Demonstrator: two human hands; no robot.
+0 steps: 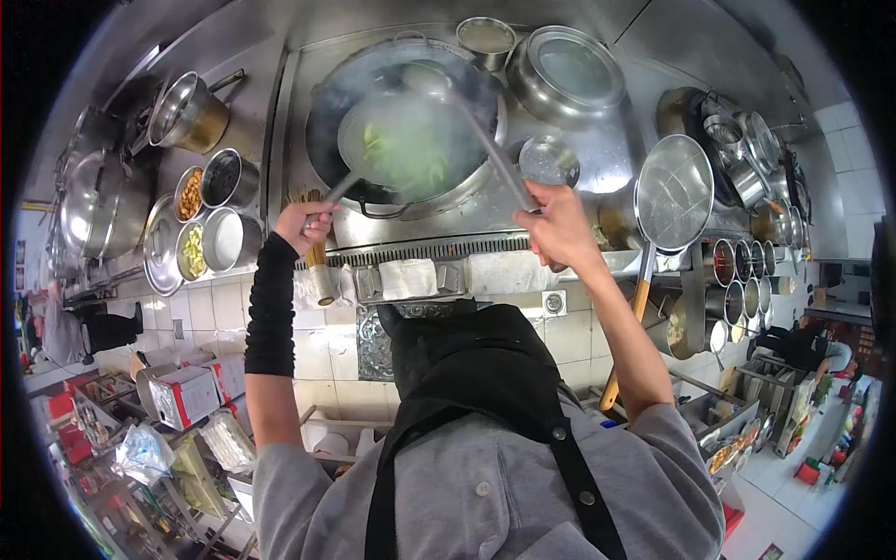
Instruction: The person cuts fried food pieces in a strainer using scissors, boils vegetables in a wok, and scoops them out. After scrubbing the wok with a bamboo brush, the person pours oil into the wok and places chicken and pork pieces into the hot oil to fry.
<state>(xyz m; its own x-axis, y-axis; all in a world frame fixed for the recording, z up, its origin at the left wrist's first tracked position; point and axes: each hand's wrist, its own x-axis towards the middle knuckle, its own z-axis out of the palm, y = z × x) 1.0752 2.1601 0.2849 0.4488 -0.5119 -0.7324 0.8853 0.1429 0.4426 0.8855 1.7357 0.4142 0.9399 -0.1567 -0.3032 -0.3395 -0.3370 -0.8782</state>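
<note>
Steam rises from a large wok [325,112] on the stove in front of me. My left hand [303,227] is closed round the short handle of a round strainer [351,140], which sits inside the wok with green vegetables [406,161] in it. Steam blurs their shape. In my right hand [558,224] is the long handle of a ladle [427,78]; its bowl is over the far side of the wok. A bamboo brush [317,257] stands just below my left hand.
Left of the wok are metal cups and a pot [191,114]. Right of it stand a lidded pot [567,73] and a mesh skimmer [674,191] with a wooden handle. Folded white cloths [408,278] lie along the stove's front edge. Other people [810,350] are farther off.
</note>
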